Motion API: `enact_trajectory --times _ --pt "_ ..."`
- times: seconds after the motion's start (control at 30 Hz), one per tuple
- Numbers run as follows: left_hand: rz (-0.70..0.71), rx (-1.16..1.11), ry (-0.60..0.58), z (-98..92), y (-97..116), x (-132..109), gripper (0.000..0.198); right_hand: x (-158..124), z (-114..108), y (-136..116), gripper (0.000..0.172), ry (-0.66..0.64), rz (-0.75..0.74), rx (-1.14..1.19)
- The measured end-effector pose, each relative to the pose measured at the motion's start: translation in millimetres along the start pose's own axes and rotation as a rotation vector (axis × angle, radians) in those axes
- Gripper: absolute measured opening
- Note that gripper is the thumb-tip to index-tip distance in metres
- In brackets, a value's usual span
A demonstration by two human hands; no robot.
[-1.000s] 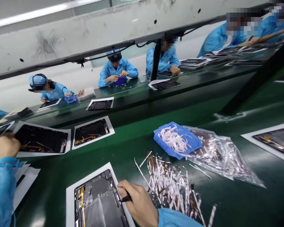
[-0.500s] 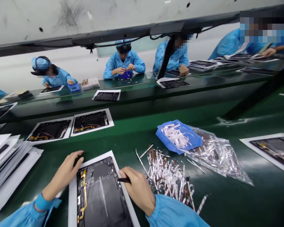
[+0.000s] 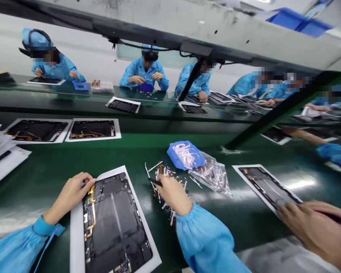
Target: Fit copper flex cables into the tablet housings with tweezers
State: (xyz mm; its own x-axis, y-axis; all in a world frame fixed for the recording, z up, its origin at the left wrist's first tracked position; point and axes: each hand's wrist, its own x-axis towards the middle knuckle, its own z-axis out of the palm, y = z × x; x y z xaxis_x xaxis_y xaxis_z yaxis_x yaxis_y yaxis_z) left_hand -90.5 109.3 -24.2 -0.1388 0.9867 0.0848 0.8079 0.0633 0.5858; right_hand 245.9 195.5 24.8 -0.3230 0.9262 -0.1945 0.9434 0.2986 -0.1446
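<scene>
A black device panel [image 3: 116, 223] with an orange flex cable along its left side lies on a white sheet [image 3: 77, 242]. My left hand [image 3: 75, 191] is at the sheet's top left corner, fingers closed at the panel's edge; what they pinch is too small to make out. In my right hand [image 3: 173, 191] is a black pen-like tool [image 3: 155, 182], its tip pointing left. That hand is over a pile of silvery and brown strips [image 3: 170, 212], right of the panel, and covers part of it.
Beyond the pile are a blue tray [image 3: 177, 161] of white strips and a clear plastic bag [image 3: 216, 178]. Sheets are stacked [image 3: 14, 163] at left. Another person's hands [image 3: 315, 227] work at a panel on the right. A slanted post [image 3: 261, 117] stands behind.
My right hand has moved off the panel's right edge to the strip pile, still holding the tool. My left fingers have drawn together at the corner. The view has turned right.
</scene>
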Motion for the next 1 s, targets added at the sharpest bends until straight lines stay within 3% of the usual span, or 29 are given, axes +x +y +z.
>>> enact_trajectory --times 0.2,0.43,0.6,0.73,0.87,1.0 --pt "-0.033 -0.018 0.099 6.2 -1.2 -1.7 0.04 33.7 -8.8 -25.0 0.026 -0.119 -0.056 -0.088" --pt "-0.021 -0.043 0.215 8.0 -4.0 -1.5 0.041 76.1 -18.3 -35.8 0.031 -0.225 -0.044 -0.054" --pt "0.022 -0.057 0.297 2.8 0.9 -3.6 0.037 66.2 -17.0 -18.9 0.025 -0.119 -0.091 0.049" --pt "0.084 -0.106 0.367 2.2 23.7 -16.6 0.031 42.1 -27.5 7.1 0.023 0.034 -0.166 0.144" --pt "0.202 -0.166 0.284 14.6 59.1 -36.3 0.022 22.5 -27.3 13.6 0.031 0.109 -0.178 0.174" --pt "0.286 -0.178 0.189 29.0 78.2 -47.6 0.02 25.9 -11.0 -3.1 0.023 0.046 -0.131 0.117"
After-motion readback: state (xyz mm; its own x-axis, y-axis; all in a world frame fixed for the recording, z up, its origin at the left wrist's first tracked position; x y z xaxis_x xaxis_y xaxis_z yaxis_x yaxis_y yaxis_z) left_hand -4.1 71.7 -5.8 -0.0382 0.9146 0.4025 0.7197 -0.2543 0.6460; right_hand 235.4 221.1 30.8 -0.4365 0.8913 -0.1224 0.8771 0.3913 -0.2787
